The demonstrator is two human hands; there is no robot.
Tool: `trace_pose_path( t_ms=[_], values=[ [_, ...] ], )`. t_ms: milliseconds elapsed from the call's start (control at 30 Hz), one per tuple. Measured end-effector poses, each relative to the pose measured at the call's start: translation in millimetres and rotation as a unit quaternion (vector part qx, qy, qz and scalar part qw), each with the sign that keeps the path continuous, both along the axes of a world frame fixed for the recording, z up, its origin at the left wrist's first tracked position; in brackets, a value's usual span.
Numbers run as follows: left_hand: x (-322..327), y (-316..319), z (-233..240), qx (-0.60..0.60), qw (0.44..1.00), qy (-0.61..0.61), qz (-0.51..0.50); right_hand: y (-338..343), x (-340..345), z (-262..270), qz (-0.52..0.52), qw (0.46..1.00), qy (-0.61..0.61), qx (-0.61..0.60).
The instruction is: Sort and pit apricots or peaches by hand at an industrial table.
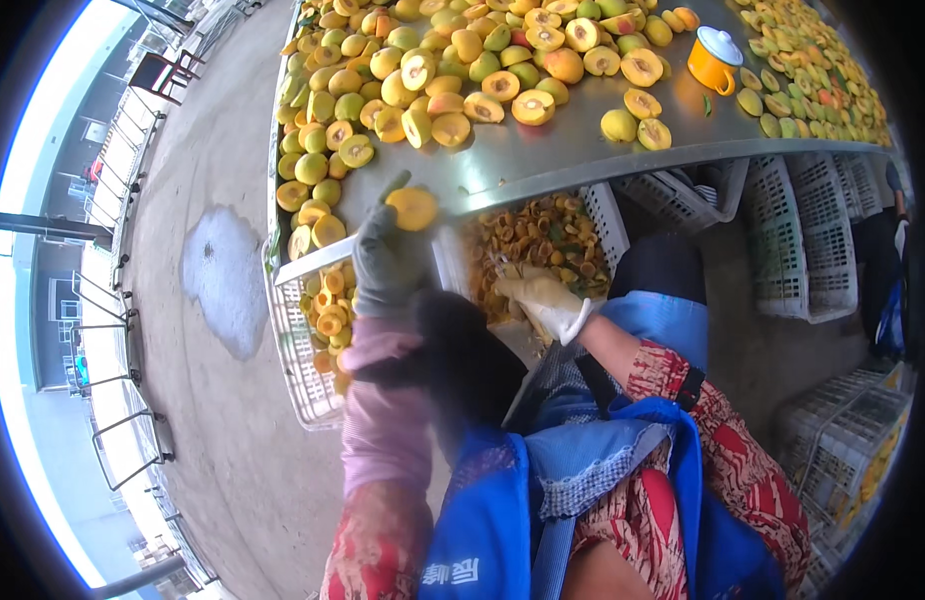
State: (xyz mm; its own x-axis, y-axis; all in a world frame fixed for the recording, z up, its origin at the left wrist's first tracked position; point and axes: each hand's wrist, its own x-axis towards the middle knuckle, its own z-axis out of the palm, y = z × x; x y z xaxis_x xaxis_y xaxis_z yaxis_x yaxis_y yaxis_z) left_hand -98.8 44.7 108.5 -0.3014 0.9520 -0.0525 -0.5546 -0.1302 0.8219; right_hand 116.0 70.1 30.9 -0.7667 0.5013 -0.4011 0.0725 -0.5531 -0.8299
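Note:
My left hand [391, 259], in a grey-green glove, is raised at the table's front edge. Between its thumb and fingers is a yellow peach half [412, 208], blurred by motion. My right hand [541, 296], in a cream glove with a white cuff, is lower, over a crate of hollowed fruit halves and scraps [567, 225]. Its fingers are curled round what looks like a thin tool [500, 259]; blur hides its shape. Before me, whole and halved peaches [440, 82] are heaped on the metal table [507, 161].
A white crate [294, 352] of hollowed halves stands below the table's left corner. An orange mug [711, 66] with a white lid rests beside another fruit heap [815, 75]. Stacked crates [800, 240] stand at right, near a partly visible person [882, 262]. A wet patch [226, 277] marks the floor.

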Motion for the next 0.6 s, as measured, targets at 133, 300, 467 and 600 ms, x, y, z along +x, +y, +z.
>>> trace_pose_path(
  t_ms=[133,300,467,600],
  values=[
    [57,-24,-22,-0.056,0.785,0.587,0.191,-13,7,55,0.020,0.999,0.009,-0.040],
    [66,-33,-81,-0.051,0.969,0.165,0.177,-29,-1,44,0.003,0.987,-0.085,0.135],
    [93,-25,-83,-0.042,0.975,0.129,0.178,-25,-6,17,0.020,0.910,-0.196,0.364],
    [91,-25,-70,-0.030,0.990,-0.106,0.090,-26,-7,43,0.071,0.861,-0.307,0.399]
  ],
)
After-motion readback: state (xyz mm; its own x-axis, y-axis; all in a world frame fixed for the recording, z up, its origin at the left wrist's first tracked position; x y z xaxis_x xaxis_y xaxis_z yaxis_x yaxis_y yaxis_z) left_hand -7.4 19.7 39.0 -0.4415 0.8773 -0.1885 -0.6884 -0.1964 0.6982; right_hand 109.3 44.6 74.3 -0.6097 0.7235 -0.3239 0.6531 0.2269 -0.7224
